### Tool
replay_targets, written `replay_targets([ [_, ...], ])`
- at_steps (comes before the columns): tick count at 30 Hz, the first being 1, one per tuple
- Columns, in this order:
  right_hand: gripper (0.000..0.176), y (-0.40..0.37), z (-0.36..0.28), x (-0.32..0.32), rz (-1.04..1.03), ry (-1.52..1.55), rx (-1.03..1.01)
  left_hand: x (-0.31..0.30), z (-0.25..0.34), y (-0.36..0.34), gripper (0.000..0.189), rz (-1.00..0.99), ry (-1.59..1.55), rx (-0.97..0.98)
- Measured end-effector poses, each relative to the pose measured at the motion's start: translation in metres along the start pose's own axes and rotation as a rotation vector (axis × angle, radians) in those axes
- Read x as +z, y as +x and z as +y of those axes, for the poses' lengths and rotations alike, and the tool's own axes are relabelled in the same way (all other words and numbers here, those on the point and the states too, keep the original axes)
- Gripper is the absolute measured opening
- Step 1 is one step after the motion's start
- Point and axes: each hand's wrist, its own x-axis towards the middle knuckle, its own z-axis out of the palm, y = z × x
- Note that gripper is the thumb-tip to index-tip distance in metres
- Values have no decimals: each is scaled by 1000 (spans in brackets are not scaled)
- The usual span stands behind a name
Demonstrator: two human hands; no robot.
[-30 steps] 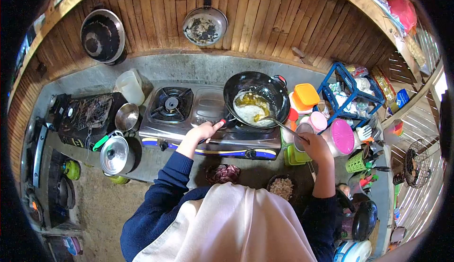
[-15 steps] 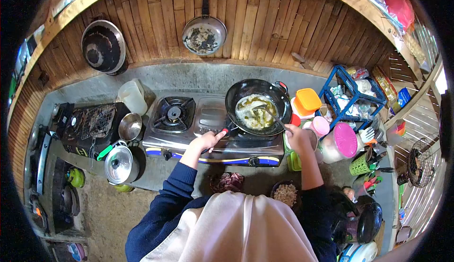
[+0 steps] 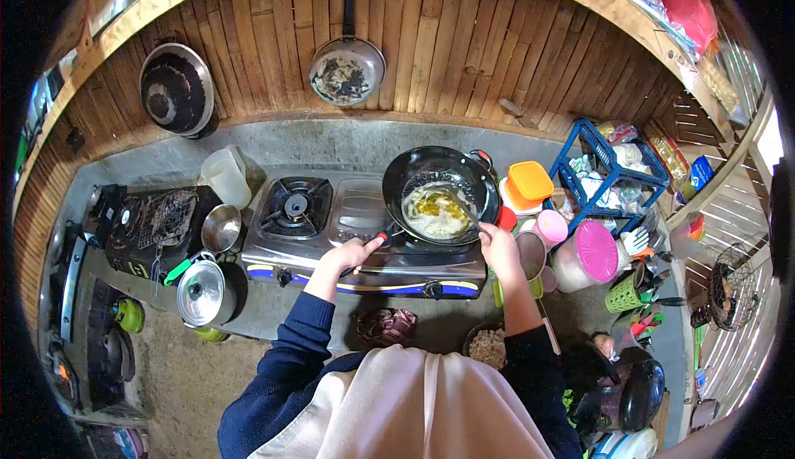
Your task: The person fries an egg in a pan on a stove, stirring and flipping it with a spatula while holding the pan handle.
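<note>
A black wok (image 3: 407,169) sits on the right burner of the gas stove (image 3: 364,272). Inside it, a yellow liquid with white foam (image 3: 437,210) spreads over the bottom. My left hand (image 3: 348,256) is closed around the wok's handle, whose red part (image 3: 381,236) shows at the fingers. My right hand (image 3: 499,250), at the wok's right rim, grips a spatula (image 3: 473,219) that slants into the foam. The blade is hard to make out under the bubbling.
Left of the wok is a bare burner (image 3: 296,205). A lidded pot (image 3: 206,293) and a steel bowl (image 3: 222,228) stand farther left. To the right are an orange container (image 3: 530,181), a pink-lidded tub (image 3: 595,252) and a blue rack (image 3: 613,165). Pans hang on the bamboo wall.
The spatula has moved lower and toward the right side of the wok, and its blade no longer shows plainly. My left hand stays on the wok handle. The whole view has shifted slightly.
</note>
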Motion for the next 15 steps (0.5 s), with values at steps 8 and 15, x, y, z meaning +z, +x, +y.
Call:
replay_targets([
  [8,22,-34,15,-33,-54,139,-38,10,-10,11,75,3,-61,41],
  [15,22,-64,-6,-80,-174,-8,-11,10,-5,7,76,2,-19,23],
])
